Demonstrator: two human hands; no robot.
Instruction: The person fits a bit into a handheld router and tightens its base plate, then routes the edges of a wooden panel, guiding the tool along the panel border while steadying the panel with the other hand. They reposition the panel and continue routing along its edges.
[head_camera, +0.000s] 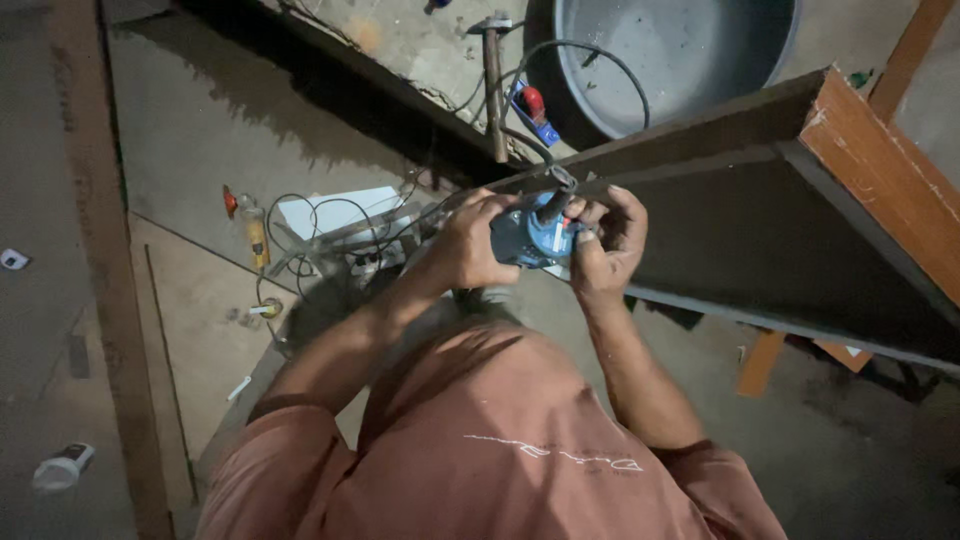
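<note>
A blue power tool is held in both hands just under the edge of a dark slanted panel. The left hand is wrapped around the tool body, its grip pressed shut on the housing. The right hand is closed at the tool's front end, fingers pinching near the spindle; what exactly is pinched cannot be told. The tool's upper end lies touching or just beside the panel's lower edge.

Edges: the panel runs from the hands to the right border, trimmed by an orange-brown wooden edge. Little open room is seen above the hands; more lies below and to the left.

Surface: a concrete floor with a black cable looped over a white flat piece. A yellow bottle lies near it. A hammer rests beside a grey round basin. A wooden post runs down the left side. A small white container lies at lower left. Lighting is dim.
</note>
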